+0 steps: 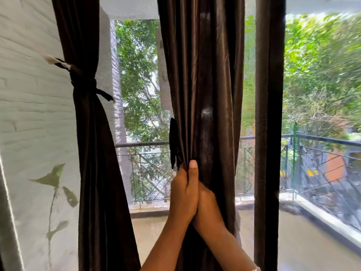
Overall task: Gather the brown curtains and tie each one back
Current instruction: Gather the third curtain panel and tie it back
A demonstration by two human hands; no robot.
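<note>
Left hand point(184, 190) and right hand point(207, 206), pressed together, clutch 1 untied curtain point(205, 85); 1 tied curtain point(91, 153) hangs beside

Open gap between tied-back brown curtain point(91, 137) and hanging brown satin curtain point(207, 85); black fabric tie strap point(172, 141) dangles at its edge. Dark vertical door frame point(268, 114) blocks the right, white brick wall point(29, 98) the left.

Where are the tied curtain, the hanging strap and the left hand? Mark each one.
tied curtain point(91, 153): head view, on the folds below its knot.
hanging strap point(172, 141): head view, on its middle stretch.
left hand point(183, 189): head view, on the back of the hand, gripping the middle curtain point(205, 75).
</note>
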